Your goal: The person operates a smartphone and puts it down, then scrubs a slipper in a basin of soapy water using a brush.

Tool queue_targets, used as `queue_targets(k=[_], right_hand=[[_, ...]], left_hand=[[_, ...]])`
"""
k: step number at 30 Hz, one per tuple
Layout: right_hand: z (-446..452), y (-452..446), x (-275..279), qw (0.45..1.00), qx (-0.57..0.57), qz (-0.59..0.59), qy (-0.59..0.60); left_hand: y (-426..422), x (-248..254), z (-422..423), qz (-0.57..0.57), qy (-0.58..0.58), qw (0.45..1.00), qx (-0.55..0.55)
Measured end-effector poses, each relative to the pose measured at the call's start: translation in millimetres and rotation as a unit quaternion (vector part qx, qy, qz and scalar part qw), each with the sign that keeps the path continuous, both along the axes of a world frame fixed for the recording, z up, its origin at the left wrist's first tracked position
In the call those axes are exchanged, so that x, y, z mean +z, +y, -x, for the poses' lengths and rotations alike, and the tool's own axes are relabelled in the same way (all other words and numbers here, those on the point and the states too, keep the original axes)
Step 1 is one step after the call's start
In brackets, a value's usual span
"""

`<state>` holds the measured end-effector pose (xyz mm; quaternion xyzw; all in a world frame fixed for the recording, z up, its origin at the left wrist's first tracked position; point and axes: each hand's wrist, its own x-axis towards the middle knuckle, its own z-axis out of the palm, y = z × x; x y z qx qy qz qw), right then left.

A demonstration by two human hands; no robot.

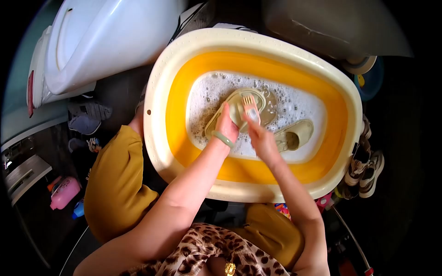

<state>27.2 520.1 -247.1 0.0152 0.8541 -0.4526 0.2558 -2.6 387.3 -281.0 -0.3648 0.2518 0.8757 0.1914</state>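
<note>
Head view, shoe [236,106] against left fingers [225,114], seemingly gripped

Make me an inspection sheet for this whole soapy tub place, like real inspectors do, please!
Surface: oval yellow-and-cream plastic tub, white foamy suds inside.
Main things: pale olive slip-on shoe in the tub's middle; second pale olive slip-on shoe to its right; pale-bristled hand brush over the first.
Clutter: pink plastic bottle at lower left; dark-and-white sneakers right of the tub.
Grips: left hand holds the first shoe; right hand holds the brush.
Cables: nothing seen that is plainly a cable.
Surroundings: smooth white fixture at upper left; rounded brownish-grey surface at upper right.
</note>
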Motion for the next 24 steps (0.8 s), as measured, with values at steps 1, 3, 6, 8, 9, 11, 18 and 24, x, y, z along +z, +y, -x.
queue_targets(k=[1, 3, 6, 8, 9, 11, 18, 24], right_hand=[[-14, 0, 0, 1.000, 0.014, 0.015, 0.000], [-38, -11, 1, 0.995, 0.031, 0.036, 0.087], [-23, -4, 4, 0.996, 0.075, 0.021, 0.046], [-2, -1, 15, 0.998, 0.029, 0.047, -0.043], [9, 3, 17, 0.988, -0.013, 0.083, -0.126], [20, 18, 9, 0.987, -0.081, 0.104, -0.096], [6, 62, -71, 0.991, -0.072, -0.019, 0.115], [-21, 52, -54, 0.979, -0.053, 0.142, -0.134]], left_hand=[[0, 0, 2, 0.000, 0.001, 1.000, 0.001], [0, -2, 0, -0.010, -0.029, 1.000, 0.008], [-1, -3, 2, -0.006, -0.052, 0.998, 0.042], [-6, -7, 2, -0.016, -0.020, 0.998, 0.053], [-7, -4, 4, -0.012, -0.009, 0.998, 0.058], [-10, 3, 11, 0.008, -0.031, 0.997, 0.063], [-18, -12, 9, -0.025, 0.029, 0.993, 0.109], [-19, -17, 12, -0.045, -0.002, 0.990, 0.136]])
